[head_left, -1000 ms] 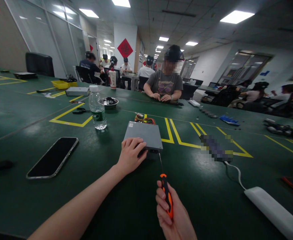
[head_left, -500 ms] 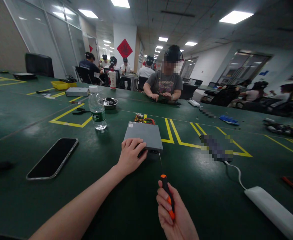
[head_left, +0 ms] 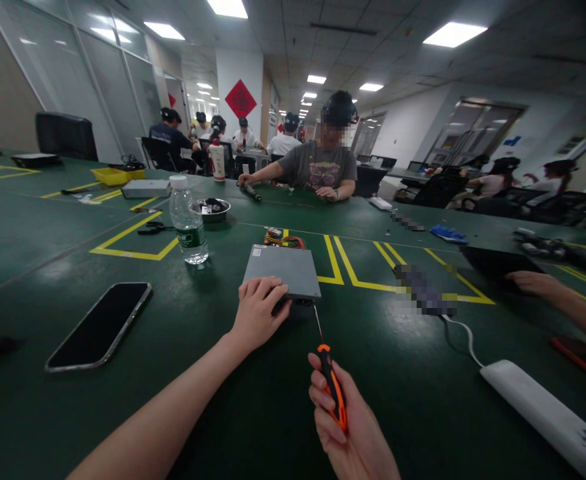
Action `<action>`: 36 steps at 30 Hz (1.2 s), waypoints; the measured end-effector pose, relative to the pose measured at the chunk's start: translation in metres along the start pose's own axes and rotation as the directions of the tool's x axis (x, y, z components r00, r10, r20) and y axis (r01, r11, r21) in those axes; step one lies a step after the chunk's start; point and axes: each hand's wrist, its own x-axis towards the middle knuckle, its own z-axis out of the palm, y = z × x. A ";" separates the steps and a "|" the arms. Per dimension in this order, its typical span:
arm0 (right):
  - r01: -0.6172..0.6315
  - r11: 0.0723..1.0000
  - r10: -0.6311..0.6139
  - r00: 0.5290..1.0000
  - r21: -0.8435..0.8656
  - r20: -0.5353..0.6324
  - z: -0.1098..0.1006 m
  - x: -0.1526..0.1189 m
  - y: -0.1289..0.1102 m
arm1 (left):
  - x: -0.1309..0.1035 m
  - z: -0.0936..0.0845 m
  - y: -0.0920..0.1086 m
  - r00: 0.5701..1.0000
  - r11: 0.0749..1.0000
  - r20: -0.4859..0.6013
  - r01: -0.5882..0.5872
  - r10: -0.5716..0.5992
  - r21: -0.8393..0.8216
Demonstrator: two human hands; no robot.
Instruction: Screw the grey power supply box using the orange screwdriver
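Observation:
A grey metal computer power supply (head_left: 287,263) lies on the green table, its bundle of coloured wires (head_left: 283,239) at the far side. My left hand (head_left: 261,303) grips its near left corner, fingers over the top and thumb against the front face. In my right hand (head_left: 340,407) is a screwdriver (head_left: 329,373) with an orange and black handle, fingers wrapped round it. Its thin shaft points away from me, and the tip meets the near right corner of the power supply; the exact contact point is too small to make out.
Left of the power supply stand a water bottle (head_left: 189,223) and a metal bowl (head_left: 213,209); a phone (head_left: 100,327) lies nearer. On the right are a white power bank (head_left: 537,407) with a cable and a co-worker's hand (head_left: 533,283) at a dark flat object. Another person (head_left: 323,163) sits opposite.
The view has shifted slightly. A co-worker's hand with a dark flat object has appeared at right. The person opposite has stretched an arm to the left. My hands keep their holds.

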 end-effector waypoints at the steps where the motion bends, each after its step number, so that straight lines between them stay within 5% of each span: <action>1: 0.015 1.000 -0.015 1.000 -0.014 0.001 0.000 0.000 0.000 | 0.000 0.000 0.000 1.000 1.000 0.001 0.001 -0.001 -0.002; 15: 0.068 0.995 -0.069 0.997 -0.077 -0.018 -0.004 0.001 -0.001 | 0.001 -0.001 0.000 1.000 1.000 -0.004 -0.002 0.002 0.009; 21: 0.211 0.967 -0.219 0.974 -0.142 -0.048 -0.008 -0.002 -0.001 | 0.001 0.000 0.001 1.000 1.000 0.002 0.008 -0.008 0.004; 27: 0.013 0.999 -0.015 0.999 -0.039 -0.049 -0.003 0.004 -0.003 | 0.001 -0.001 0.001 1.000 1.000 -0.010 -0.002 0.002 0.003; 36: 0.097 0.994 -0.099 0.995 -0.044 -0.026 -0.006 0.001 -0.005 | 0.001 -0.001 0.000 1.000 1.000 -0.003 0.000 0.000 0.011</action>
